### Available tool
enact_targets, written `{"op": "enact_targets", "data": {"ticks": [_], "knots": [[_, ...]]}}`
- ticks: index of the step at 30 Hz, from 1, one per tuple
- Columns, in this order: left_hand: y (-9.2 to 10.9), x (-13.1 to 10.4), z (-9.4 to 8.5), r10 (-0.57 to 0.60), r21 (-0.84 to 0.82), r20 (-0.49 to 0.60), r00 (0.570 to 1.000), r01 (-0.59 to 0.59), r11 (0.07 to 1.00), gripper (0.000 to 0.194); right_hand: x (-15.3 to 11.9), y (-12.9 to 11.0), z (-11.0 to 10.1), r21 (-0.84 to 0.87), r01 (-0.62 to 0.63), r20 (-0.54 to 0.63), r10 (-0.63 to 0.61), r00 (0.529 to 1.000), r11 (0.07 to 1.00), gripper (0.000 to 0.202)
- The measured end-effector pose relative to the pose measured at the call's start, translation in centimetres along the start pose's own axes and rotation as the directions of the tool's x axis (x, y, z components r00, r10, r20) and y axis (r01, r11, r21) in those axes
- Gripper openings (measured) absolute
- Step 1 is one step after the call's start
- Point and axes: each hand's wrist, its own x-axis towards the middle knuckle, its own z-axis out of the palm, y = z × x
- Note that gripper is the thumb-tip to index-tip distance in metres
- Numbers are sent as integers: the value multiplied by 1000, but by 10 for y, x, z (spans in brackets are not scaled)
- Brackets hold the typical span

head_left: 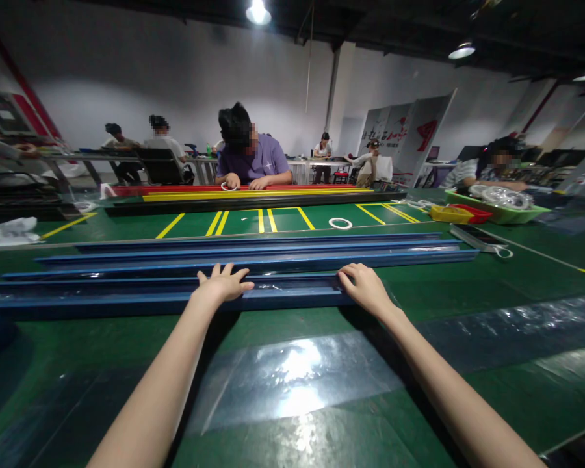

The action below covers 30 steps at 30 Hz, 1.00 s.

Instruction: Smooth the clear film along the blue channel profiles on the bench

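Note:
The nearest long blue channel strip (292, 300) lies crosswise on the green table in front of me. My left hand (222, 286) rests over its middle, fingers spread and palm down. At the strip's right end, my right hand (366, 287) has its fingers and thumb bent closed around the edge. Whether a piece of film is also between those fingers, I cannot tell. Just behind, several more blue channel strips (292, 261) lie side by side. A clear plastic film sheet (253, 383) lies flat on the table between my forearms, with light glaring on it.
A white ring (340, 223) lies on the green table (433, 292) beyond the strips. Black (273, 203), yellow and red strips lie farther back, before a person in purple (266, 159). At right are a dark flat device (478, 238) and a green tray (517, 214).

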Motion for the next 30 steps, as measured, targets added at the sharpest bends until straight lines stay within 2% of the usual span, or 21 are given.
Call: {"op": "enact_targets", "data": {"ticks": [4, 7, 9, 12, 14, 17, 20, 26, 30], "knots": [[-8, -1, -3, -10, 57, -58, 998, 13, 998, 49, -6, -14, 6, 35, 63, -20, -62, 998, 997, 28], [4, -4, -3, 90, 101, -216, 972, -69, 993, 44, -9, -26, 13, 59, 72, -65, -68, 996, 996, 31], [21, -8, 1, 229, 99, -322, 919, -208, 973, 44, -12, -32, 18, 74, 78, -81, -72, 994, 994, 36], [54, -14, 12, 427, 70, -408, 807, -439, 896, 45, -16, -38, 23, 63, 102, -78, -97, 992, 993, 44], [71, -16, 23, 470, 72, -422, 775, -488, 870, 47, -18, -40, 25, 44, 131, -57, -128, 990, 990, 48], [83, -15, 37, 467, 73, -389, 794, -478, 875, 51, -19, -39, 24, 17, 126, -42, -125, 991, 992, 49], [78, -12, 42, 448, 33, -315, 837, -462, 886, 54, -21, -32, 21, -22, 39, -85, -41, 996, 999, 47], [57, -10, 23, 355, -24, -88, 931, -359, 933, 57, -24, -16, 17, -74, -93, -152, 81, 985, 993, 45], [39, -13, 8, 237, 39, -39, 971, -236, 971, 55, -25, -16, 19, -89, -85, -169, 69, 983, 992, 44]]}}
